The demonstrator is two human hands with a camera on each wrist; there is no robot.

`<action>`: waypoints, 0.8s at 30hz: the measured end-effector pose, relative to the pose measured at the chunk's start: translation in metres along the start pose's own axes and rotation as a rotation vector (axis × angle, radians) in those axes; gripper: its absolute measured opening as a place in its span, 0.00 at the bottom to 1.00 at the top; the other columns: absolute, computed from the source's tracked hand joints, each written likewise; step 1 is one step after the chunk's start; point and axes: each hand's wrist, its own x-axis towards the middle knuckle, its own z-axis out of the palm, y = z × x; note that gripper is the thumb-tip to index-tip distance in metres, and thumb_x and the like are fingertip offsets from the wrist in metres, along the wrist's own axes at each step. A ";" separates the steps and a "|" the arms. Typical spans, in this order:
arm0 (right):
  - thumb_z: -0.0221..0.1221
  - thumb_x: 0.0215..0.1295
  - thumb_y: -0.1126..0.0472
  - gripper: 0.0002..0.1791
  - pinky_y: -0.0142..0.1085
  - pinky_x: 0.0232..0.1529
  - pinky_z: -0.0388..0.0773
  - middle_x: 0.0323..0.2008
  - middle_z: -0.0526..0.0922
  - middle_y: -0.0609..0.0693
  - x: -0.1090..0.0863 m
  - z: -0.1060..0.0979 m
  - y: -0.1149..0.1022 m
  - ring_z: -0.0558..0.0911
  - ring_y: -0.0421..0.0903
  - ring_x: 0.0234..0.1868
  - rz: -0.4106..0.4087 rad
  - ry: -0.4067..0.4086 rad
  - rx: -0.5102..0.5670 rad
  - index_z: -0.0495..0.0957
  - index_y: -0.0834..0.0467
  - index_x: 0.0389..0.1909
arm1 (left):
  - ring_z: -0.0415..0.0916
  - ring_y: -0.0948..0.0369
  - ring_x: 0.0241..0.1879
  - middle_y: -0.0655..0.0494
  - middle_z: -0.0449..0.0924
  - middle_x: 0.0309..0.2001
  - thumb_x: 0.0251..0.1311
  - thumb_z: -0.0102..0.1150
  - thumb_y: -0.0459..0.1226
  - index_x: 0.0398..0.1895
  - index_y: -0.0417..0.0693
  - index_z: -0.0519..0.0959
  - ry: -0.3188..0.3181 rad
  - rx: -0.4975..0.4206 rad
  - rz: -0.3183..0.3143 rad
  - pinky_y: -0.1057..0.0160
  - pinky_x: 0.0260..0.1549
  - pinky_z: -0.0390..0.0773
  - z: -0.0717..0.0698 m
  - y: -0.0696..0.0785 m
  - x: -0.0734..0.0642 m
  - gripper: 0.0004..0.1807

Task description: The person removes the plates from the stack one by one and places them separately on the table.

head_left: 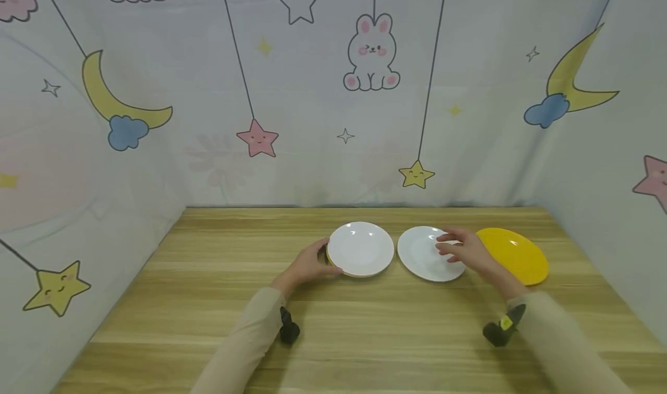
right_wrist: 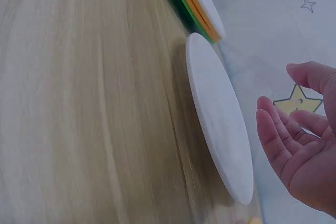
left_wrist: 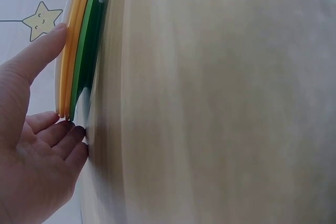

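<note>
A stack of plates [head_left: 361, 248] stands at the back middle of the table, white on top, with orange and green rims [left_wrist: 79, 61] beneath. My left hand [head_left: 311, 263] grips the left side of the stack, its thumb along the near edge. In the left wrist view the left hand [left_wrist: 42, 150] has fingertips at the rims. Just right of the stack lies a single white plate [head_left: 419, 255], also seen edge-on as a white plate [right_wrist: 218, 119] in the right wrist view. Over its right part hovers my right hand [head_left: 471, 252], fingers loosely bent and holding nothing.
A yellow plate [head_left: 516, 258] lies at the right, partly behind the right hand. The wooden table [head_left: 208, 301] meets a patterned cloth backdrop [head_left: 312, 92] at its back and sides. A dark device [head_left: 289, 327] is strapped to the left wrist.
</note>
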 end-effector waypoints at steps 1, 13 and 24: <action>0.54 0.64 0.57 0.34 0.33 0.36 0.80 0.53 0.71 0.68 0.001 0.004 -0.002 0.80 0.54 0.43 -0.002 -0.010 0.001 0.55 0.71 0.64 | 0.55 0.49 0.65 0.43 0.60 0.64 0.39 0.72 0.45 0.65 0.38 0.59 0.000 0.002 0.000 0.52 0.63 0.57 0.000 0.000 0.000 0.49; 0.59 0.59 0.61 0.33 0.36 0.34 0.81 0.47 0.77 0.65 0.015 0.054 -0.014 0.81 0.49 0.39 -0.049 -0.056 0.056 0.60 0.71 0.62 | 0.55 0.49 0.65 0.42 0.60 0.64 0.40 0.72 0.46 0.65 0.37 0.59 -0.004 0.003 0.013 0.53 0.63 0.57 -0.001 0.000 -0.001 0.50; 0.58 0.58 0.65 0.32 0.39 0.34 0.81 0.46 0.76 0.67 0.022 0.078 -0.013 0.81 0.49 0.37 -0.048 -0.082 0.143 0.59 0.74 0.60 | 0.55 0.50 0.65 0.42 0.60 0.64 0.40 0.72 0.45 0.65 0.36 0.58 -0.009 0.003 0.021 0.55 0.63 0.58 -0.002 0.000 -0.001 0.50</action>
